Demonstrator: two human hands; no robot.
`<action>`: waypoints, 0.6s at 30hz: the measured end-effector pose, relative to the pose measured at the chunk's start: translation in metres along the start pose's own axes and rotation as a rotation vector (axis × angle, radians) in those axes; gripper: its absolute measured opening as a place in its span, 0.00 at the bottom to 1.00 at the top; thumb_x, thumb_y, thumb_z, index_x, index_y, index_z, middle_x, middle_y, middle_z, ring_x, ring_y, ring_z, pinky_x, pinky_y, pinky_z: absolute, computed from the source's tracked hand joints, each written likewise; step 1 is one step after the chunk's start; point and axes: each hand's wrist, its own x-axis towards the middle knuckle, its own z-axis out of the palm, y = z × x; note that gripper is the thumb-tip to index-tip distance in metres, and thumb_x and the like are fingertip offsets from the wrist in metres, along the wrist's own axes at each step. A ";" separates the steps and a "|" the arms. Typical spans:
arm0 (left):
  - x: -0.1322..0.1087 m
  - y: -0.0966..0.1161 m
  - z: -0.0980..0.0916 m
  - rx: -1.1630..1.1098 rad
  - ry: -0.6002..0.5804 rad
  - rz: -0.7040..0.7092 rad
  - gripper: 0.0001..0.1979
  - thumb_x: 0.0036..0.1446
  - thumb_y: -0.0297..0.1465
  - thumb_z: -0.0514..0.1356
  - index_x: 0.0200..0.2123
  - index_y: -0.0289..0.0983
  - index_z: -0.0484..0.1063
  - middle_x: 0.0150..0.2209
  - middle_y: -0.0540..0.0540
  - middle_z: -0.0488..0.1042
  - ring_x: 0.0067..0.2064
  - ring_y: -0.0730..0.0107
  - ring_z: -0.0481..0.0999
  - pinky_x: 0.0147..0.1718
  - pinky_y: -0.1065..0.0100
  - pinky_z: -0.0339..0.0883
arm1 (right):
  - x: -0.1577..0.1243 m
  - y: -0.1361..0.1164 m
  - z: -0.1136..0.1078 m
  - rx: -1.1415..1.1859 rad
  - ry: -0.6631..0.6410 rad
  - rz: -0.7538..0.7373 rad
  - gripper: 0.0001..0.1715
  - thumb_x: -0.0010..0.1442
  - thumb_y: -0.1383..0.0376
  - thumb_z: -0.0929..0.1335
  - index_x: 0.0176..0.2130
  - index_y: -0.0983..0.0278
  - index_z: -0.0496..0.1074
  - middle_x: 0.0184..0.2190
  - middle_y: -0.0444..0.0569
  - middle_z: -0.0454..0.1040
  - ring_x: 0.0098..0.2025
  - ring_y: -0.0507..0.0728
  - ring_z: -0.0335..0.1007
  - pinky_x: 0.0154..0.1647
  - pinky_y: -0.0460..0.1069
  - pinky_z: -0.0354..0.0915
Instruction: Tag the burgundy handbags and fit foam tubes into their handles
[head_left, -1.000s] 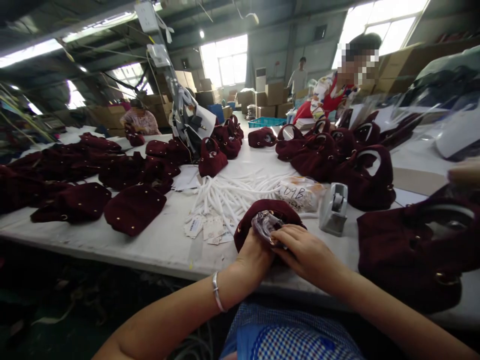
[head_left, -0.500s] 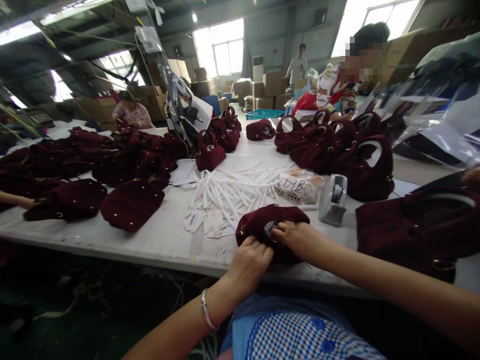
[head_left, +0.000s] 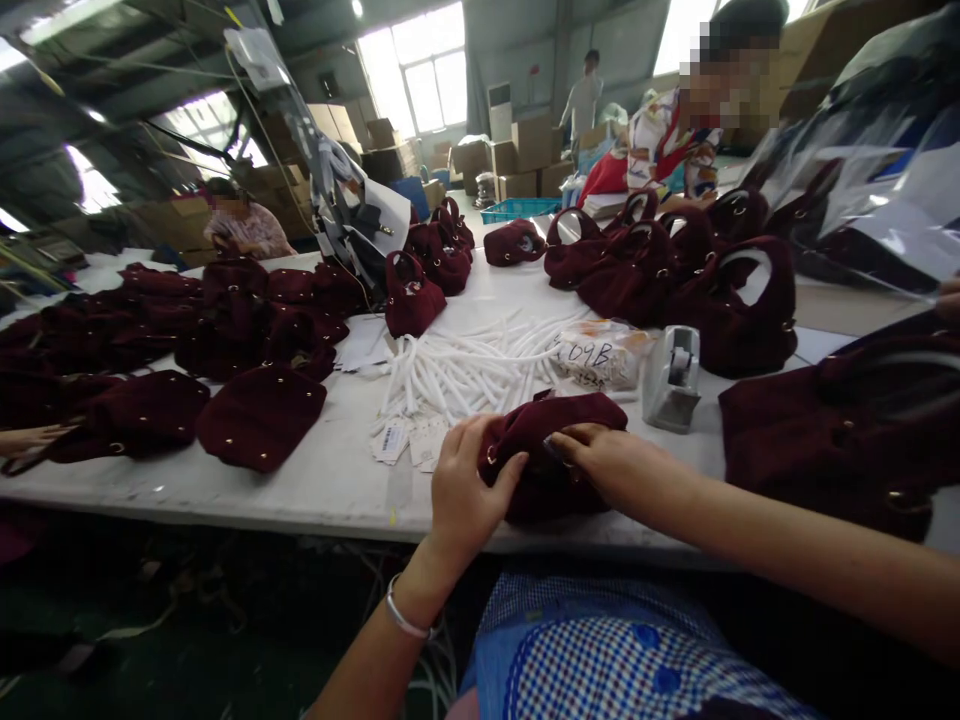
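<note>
A small maroon handbag (head_left: 551,415) lies at the table's front edge, in front of my body, with a gold ring showing on its left side. My left hand (head_left: 469,485) wraps around the bag's left end, thumb on the near face and fingers over the far side. My right hand (head_left: 600,460) has its fingers closed at the upper right of the same bag; a small greyish bit shows by the fingertips, too little to name. White tubes (head_left: 442,375) lie heaped behind the bag, with paper tags (head_left: 391,440) to its left.
A tape dispenser (head_left: 671,385) and a clear bag marked 09B (head_left: 596,355) stand behind the right hand. Finished-looking maroon handbags (head_left: 735,310) crowd the right; flat maroon bags (head_left: 262,415) cover the left. Co-workers sit across the table, and another person's hand (head_left: 34,440) reaches in at left.
My left hand has opened from a pinch at the bag's front and moved to clasp its left end. The right hand stays at the bag, and the crinkled grey piece there shows less.
</note>
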 end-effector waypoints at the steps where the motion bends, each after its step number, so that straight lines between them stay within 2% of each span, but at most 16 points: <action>1: 0.005 -0.002 0.004 -0.070 -0.052 -0.008 0.25 0.59 0.36 0.65 0.58 0.40 0.66 0.54 0.41 0.74 0.56 0.58 0.74 0.55 0.58 0.69 | 0.001 -0.001 -0.001 0.000 0.047 0.014 0.25 0.60 0.76 0.67 0.57 0.74 0.69 0.50 0.65 0.75 0.47 0.65 0.76 0.45 0.55 0.74; 2: 0.009 -0.005 0.010 -0.148 -0.104 -0.017 0.28 0.59 0.36 0.65 0.61 0.40 0.64 0.57 0.40 0.73 0.58 0.57 0.72 0.57 0.57 0.68 | 0.004 -0.002 0.000 0.009 0.085 0.020 0.24 0.62 0.75 0.66 0.57 0.76 0.69 0.49 0.67 0.75 0.48 0.66 0.75 0.47 0.57 0.74; 4: 0.014 -0.010 0.023 -0.280 -0.142 -0.070 0.26 0.61 0.35 0.64 0.60 0.39 0.64 0.56 0.41 0.74 0.57 0.59 0.74 0.57 0.59 0.68 | 0.010 -0.001 0.006 0.063 0.146 0.007 0.23 0.65 0.73 0.64 0.58 0.76 0.68 0.49 0.67 0.74 0.50 0.66 0.74 0.50 0.59 0.73; 8: 0.011 -0.021 0.041 -0.314 -0.050 -0.161 0.17 0.63 0.34 0.60 0.55 0.38 0.68 0.52 0.42 0.76 0.53 0.62 0.75 0.54 0.62 0.68 | 0.015 0.007 0.031 0.201 0.212 -0.086 0.26 0.67 0.70 0.64 0.63 0.73 0.64 0.57 0.65 0.71 0.60 0.65 0.67 0.58 0.60 0.70; 10: 0.009 -0.027 0.043 -0.292 -0.018 -0.161 0.15 0.63 0.33 0.59 0.52 0.38 0.70 0.49 0.44 0.77 0.51 0.63 0.76 0.52 0.63 0.69 | 0.012 0.009 0.038 0.245 0.181 -0.109 0.27 0.67 0.70 0.63 0.64 0.72 0.62 0.60 0.63 0.68 0.62 0.64 0.65 0.59 0.60 0.69; 13: 0.008 -0.031 0.043 -0.326 0.069 -0.205 0.11 0.64 0.34 0.58 0.47 0.38 0.73 0.43 0.46 0.79 0.45 0.64 0.77 0.47 0.65 0.71 | 0.005 0.008 0.039 0.341 0.080 -0.091 0.29 0.66 0.71 0.64 0.65 0.69 0.63 0.62 0.60 0.67 0.58 0.62 0.70 0.57 0.58 0.71; 16: 0.010 -0.027 0.041 -0.382 0.212 -0.232 0.10 0.64 0.35 0.58 0.45 0.38 0.74 0.41 0.46 0.79 0.44 0.64 0.78 0.45 0.66 0.71 | 0.004 0.006 0.039 0.407 -0.015 -0.078 0.31 0.62 0.74 0.65 0.64 0.65 0.65 0.61 0.57 0.69 0.53 0.61 0.75 0.55 0.54 0.72; 18: 0.008 -0.019 0.043 -0.408 0.241 -0.213 0.09 0.64 0.34 0.58 0.45 0.38 0.74 0.41 0.46 0.79 0.43 0.65 0.78 0.44 0.66 0.71 | 0.008 0.004 0.044 0.444 -0.004 -0.084 0.31 0.60 0.74 0.66 0.61 0.63 0.69 0.58 0.55 0.72 0.51 0.61 0.76 0.54 0.54 0.72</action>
